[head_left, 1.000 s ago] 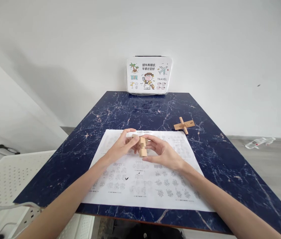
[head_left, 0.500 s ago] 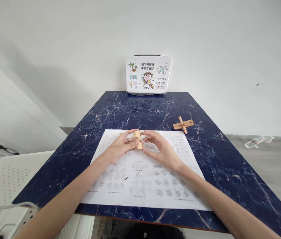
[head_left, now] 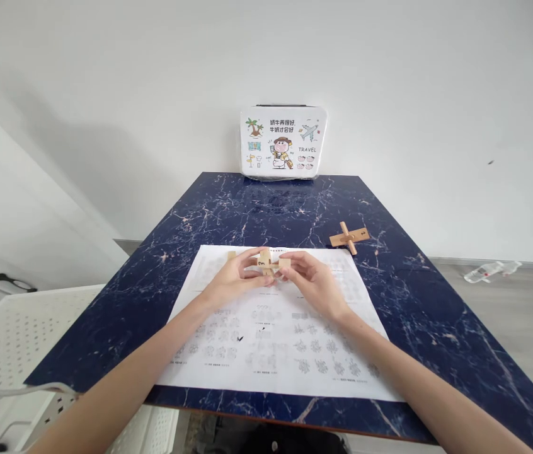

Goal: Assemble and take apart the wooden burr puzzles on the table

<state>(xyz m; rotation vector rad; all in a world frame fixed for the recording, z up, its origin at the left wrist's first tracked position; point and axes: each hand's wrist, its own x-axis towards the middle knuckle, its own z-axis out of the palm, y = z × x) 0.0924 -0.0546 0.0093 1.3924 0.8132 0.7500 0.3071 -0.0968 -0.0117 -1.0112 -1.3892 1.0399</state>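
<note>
Over the printed sheet [head_left: 257,362], my left hand [head_left: 226,280] has its thumb and fingers closed round a pale wooden puzzle piece [head_left: 263,259] marked with a 3. My right hand [head_left: 316,284] pinches a small wooden block end [head_left: 284,263] just to the right of it. The two parts meet between my fingertips; whether they are interlocked I cannot tell. Behind the left fingers, a bit of another pale wooden piece [head_left: 231,255] shows at the sheet's far edge.
A cross-shaped wooden puzzle [head_left: 350,237] marked 2 lies right of the sheet's far corner on the blue marbled table [head_left: 247,221]. A white cartoon-printed case [head_left: 283,142] stands at the back against the wall. A white perforated surface [head_left: 6,340] and cable [head_left: 16,392] are at left.
The wooden piece has been turned so that its 3 now faces me. My right hand has closed in, from loosely spread fingers to a pinch on the block end at the right.
</note>
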